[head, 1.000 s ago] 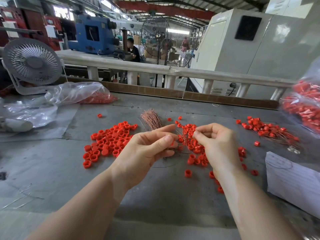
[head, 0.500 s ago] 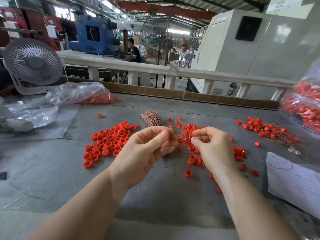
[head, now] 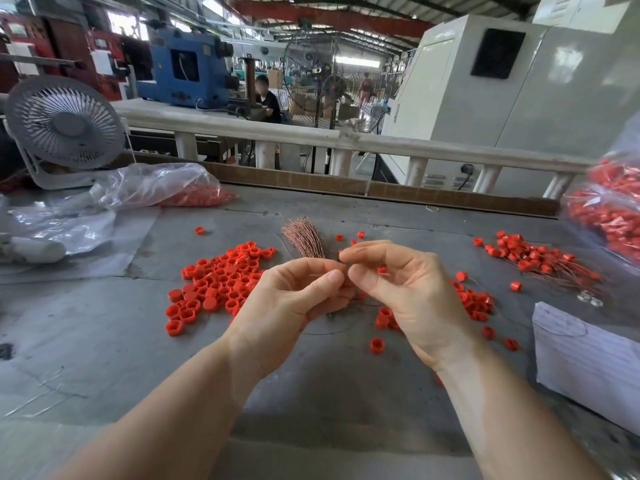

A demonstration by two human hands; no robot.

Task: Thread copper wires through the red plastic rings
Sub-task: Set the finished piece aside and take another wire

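My left hand (head: pixel 294 299) grips a bundle of thin copper wires (head: pixel 303 237), whose fanned ends stick up past the fingers. My right hand (head: pixel 408 292) is close beside it. Its thumb and forefinger pinch a small red ring (head: pixel 342 253) right at the left fingertips. Another red ring (head: pixel 381 270) shows inside the curled right fingers. Both hands hover above the grey table (head: pixel 104 341). A pile of loose red rings (head: pixel 221 278) lies to the left. More rings (head: pixel 474 303) are scattered behind the right hand.
Rings with copper wires through them (head: pixel 540 261) lie at the right. A clear bag of red rings (head: pixel 609 216) stands at the far right and another bag (head: pixel 166 192) at the back left. A white fan (head: pixel 65 123) stands back left, a lined paper (head: pixel 588 362) front right.
Both hands have risen a little and closed in on each other. The right fingertips moved left and now meet the left fingertips.
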